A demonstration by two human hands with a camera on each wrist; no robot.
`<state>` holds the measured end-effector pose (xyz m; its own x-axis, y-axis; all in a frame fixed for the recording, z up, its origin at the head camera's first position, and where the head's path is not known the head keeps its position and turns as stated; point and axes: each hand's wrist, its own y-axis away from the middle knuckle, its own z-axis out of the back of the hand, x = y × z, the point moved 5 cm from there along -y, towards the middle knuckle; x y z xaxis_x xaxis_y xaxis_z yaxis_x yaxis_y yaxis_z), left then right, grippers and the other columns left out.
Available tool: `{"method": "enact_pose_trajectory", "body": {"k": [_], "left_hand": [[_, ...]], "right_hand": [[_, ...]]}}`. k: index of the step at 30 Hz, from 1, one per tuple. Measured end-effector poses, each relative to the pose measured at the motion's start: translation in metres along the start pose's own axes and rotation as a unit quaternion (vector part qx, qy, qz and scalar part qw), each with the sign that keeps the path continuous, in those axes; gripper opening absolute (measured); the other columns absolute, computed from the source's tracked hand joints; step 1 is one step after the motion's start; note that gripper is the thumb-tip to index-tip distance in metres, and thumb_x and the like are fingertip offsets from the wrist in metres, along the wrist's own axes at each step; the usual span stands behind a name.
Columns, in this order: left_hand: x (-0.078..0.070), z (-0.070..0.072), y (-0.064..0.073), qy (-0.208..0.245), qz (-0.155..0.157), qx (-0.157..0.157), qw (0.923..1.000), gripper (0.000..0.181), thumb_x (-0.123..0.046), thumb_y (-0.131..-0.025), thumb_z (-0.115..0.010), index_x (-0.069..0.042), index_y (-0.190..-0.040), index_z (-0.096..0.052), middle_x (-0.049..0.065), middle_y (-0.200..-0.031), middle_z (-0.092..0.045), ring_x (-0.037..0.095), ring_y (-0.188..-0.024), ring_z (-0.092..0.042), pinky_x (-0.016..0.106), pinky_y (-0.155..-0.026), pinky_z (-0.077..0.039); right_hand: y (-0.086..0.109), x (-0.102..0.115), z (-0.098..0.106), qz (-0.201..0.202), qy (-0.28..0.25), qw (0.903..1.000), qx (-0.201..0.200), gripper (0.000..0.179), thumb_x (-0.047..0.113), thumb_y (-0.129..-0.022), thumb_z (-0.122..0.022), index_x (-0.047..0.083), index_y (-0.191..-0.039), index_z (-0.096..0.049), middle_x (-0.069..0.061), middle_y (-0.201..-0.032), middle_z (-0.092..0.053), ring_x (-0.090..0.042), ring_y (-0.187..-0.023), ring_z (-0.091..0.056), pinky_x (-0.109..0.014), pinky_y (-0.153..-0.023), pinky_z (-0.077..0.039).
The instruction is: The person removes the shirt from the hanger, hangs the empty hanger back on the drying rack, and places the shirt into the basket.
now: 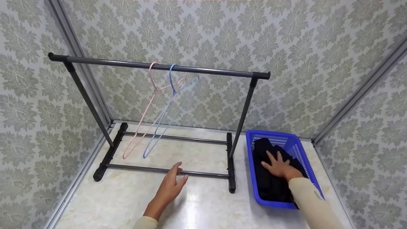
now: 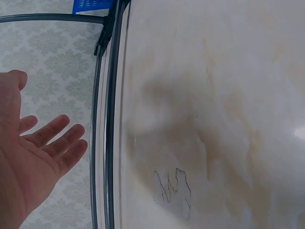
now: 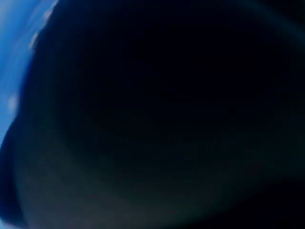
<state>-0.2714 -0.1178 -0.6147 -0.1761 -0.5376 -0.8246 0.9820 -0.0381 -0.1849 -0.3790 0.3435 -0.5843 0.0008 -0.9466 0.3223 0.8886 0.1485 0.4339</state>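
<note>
My right hand rests with spread fingers on black cloth bunched inside a blue plastic basket. Dark, blurred cloth fills most of the right wrist view, with a strip of blue basket at its left edge. My left hand hovers in front of the rack's lower bar, holding nothing. In the left wrist view the fingers of that left hand are loosely extended. A pink hanger and a light blue hanger hang side by side from the rack's top bar.
The dark metal clothes rack stands on a pale marbled floor, its feet left of the basket. Patterned wall panels enclose the space behind and on both sides. Dark squiggled lines mark the floor in the left wrist view.
</note>
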Motion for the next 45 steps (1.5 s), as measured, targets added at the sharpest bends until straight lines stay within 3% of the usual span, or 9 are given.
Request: {"method": "enact_pose_trajectory", "body": {"k": [8, 15, 22, 27, 30, 36, 41, 45], "left_hand": [[0.003, -0.002, 0.003, -0.008, 0.003, 0.007, 0.9999, 0.060, -0.032, -0.103, -0.063, -0.007, -0.154, -0.043, 0.019, -0.133, -0.064, 0.036, -0.128, -0.061, 0.057, -0.104, -0.050], [0.006, 0.001, 0.004, -0.013, 0.020, 0.007, 0.9997, 0.061, -0.030, -0.103, -0.065, -0.007, -0.154, -0.041, 0.018, -0.133, -0.065, 0.036, -0.128, -0.061, 0.057, -0.104, -0.050], [0.009, 0.002, 0.008, -0.008, 0.033, 0.014, 0.9993, 0.062, -0.033, -0.104, -0.063, -0.010, -0.156, -0.040, 0.017, -0.135, -0.063, 0.036, -0.129, -0.060, 0.058, -0.105, -0.048], [0.009, 0.003, 0.006, -0.009, 0.032, 0.016, 0.9993, 0.062, -0.032, -0.104, -0.063, -0.011, -0.157, -0.039, 0.016, -0.135, -0.064, 0.034, -0.128, -0.060, 0.057, -0.105, -0.048], [0.009, 0.004, 0.005, -0.008, 0.031, 0.011, 0.9994, 0.062, -0.031, -0.103, -0.063, -0.010, -0.156, -0.039, 0.015, -0.133, -0.064, 0.033, -0.127, -0.061, 0.057, -0.105, -0.049], [0.007, 0.003, 0.004, -0.009, 0.029, 0.011, 0.9995, 0.061, -0.030, -0.103, -0.064, -0.009, -0.156, -0.040, 0.015, -0.132, -0.065, 0.033, -0.126, -0.061, 0.057, -0.105, -0.049], [0.006, 0.005, 0.004, -0.011, 0.021, 0.002, 0.9997, 0.061, -0.030, -0.103, -0.065, -0.008, -0.154, -0.042, 0.016, -0.129, -0.066, 0.033, -0.123, -0.062, 0.057, -0.103, -0.050], [0.008, 0.004, 0.005, -0.015, 0.018, 0.003, 0.9997, 0.059, -0.030, -0.103, -0.064, -0.007, -0.153, -0.043, 0.017, -0.128, -0.066, 0.035, -0.121, -0.063, 0.057, -0.101, -0.051]], "right_hand": [[-0.002, 0.007, -0.008, -0.030, 0.095, 0.9943, 0.039, 0.080, 0.062, -0.106, -0.035, 0.015, -0.167, -0.012, -0.036, -0.167, 0.001, -0.078, -0.138, -0.006, -0.087, -0.107, -0.013], [-0.007, 0.012, -0.006, -0.052, 0.109, 0.9899, 0.074, 0.082, 0.065, -0.104, -0.034, 0.014, -0.166, -0.017, -0.034, -0.168, -0.005, -0.074, -0.142, -0.007, -0.085, -0.109, -0.016], [-0.006, 0.010, -0.008, -0.030, 0.099, 0.9919, 0.075, 0.079, 0.060, -0.106, -0.036, 0.009, -0.165, -0.021, -0.034, -0.167, -0.008, -0.069, -0.146, -0.004, -0.081, -0.114, -0.009], [-0.002, 0.004, -0.001, 0.003, 0.070, 0.9967, 0.041, 0.082, 0.064, -0.105, -0.037, 0.014, -0.166, -0.018, -0.037, -0.166, -0.005, -0.076, -0.140, -0.009, -0.086, -0.108, -0.015], [0.003, 0.001, 0.009, 0.034, 0.041, 0.9985, 0.015, 0.084, 0.066, -0.104, -0.037, 0.015, -0.167, -0.015, -0.037, -0.166, -0.003, -0.072, -0.143, -0.010, -0.084, -0.108, -0.018], [0.037, -0.009, 0.036, 0.094, -0.013, 0.9918, -0.085, 0.080, 0.058, -0.108, -0.036, 0.007, -0.166, -0.014, -0.036, -0.167, -0.004, -0.062, -0.150, -0.009, -0.081, -0.112, -0.016], [0.079, -0.012, 0.042, 0.050, 0.003, 0.9848, -0.166, 0.083, 0.057, -0.108, -0.035, 0.002, -0.165, -0.010, -0.040, -0.164, -0.004, -0.069, -0.145, -0.008, -0.087, -0.104, -0.018], [0.101, -0.012, 0.021, -0.012, -0.002, 0.9878, -0.155, 0.091, 0.062, -0.107, -0.033, -0.004, -0.163, -0.003, -0.045, -0.161, 0.000, -0.075, -0.140, -0.005, -0.086, -0.104, -0.020]]}}
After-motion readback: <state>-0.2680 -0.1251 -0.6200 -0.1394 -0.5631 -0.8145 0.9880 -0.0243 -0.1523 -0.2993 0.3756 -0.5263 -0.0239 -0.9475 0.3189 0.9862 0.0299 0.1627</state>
